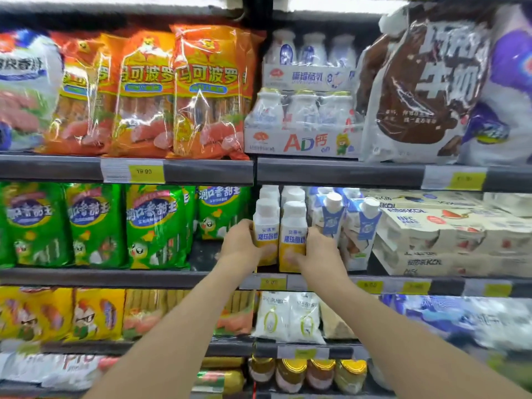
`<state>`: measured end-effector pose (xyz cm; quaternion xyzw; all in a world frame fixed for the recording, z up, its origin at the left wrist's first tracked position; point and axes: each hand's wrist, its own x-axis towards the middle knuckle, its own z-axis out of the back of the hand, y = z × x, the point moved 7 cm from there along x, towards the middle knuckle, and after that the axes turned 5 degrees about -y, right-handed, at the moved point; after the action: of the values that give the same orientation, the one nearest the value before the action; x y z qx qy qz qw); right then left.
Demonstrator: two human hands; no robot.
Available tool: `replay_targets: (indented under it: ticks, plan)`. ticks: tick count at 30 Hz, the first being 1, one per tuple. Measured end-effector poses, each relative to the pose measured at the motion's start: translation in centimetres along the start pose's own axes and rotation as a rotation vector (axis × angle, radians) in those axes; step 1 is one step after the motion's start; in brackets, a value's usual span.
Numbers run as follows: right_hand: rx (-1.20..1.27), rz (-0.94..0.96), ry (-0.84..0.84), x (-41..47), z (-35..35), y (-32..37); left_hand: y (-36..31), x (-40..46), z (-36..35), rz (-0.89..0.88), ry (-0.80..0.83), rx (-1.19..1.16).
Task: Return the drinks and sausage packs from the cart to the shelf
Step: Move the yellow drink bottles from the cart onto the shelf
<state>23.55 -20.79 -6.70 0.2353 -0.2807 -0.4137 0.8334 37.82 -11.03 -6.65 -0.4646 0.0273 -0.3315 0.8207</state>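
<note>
In the head view, both my arms reach up to the middle shelf (316,279), near its front edge. My left hand (240,243) has its grip curled round the left side of a yogurt drink bottle (267,234) with a white cap and a yellow bottom. My right hand (321,250) has its grip curled round the right side of a second yogurt drink bottle (293,240) of the same kind. The two bottles stand upright and touch each other, side by side, at the front edge of the shelf. More white-capped bottles stand right behind them. Just to the right are blue and white bottles (334,217), and my right hand is in front of their lower parts.

On the left part of the same shelf stand green sausage packs (155,226) in a row. On the shelf above are orange sausage packs (207,90), and beside them small white milk bottles in boxes (302,122). A big brown and white bag (417,90) stands at the right end of that top shelf. Yellow price tags (146,173) sit on the shelf edges. Jars with gold lids (322,372) stand on a low shelf.
</note>
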Motion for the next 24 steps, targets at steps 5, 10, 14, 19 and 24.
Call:
replay_targets:
  ticks: [5,10,14,19,24]
  plan:
    - [-0.047,0.018,-0.05,-0.4,0.3,0.7,0.1,0.1,0.0,-0.055,0.022,0.019]
    - [-0.132,-0.036,-0.075,-0.2,0.6,1.0,0.1,0.2,-0.1,-0.091,0.016,0.021]
    - [-0.176,-0.054,-0.036,-0.3,0.9,0.9,0.3,0.2,-0.2,-0.088,0.023,0.023]
    - [-0.203,-0.046,-0.042,-0.5,1.3,0.9,0.3,0.2,-0.3,-0.087,0.033,0.005]
    - [-0.214,-0.045,-0.058,-0.4,1.2,0.6,0.3,0.1,-0.3,-0.087,0.038,-0.014]
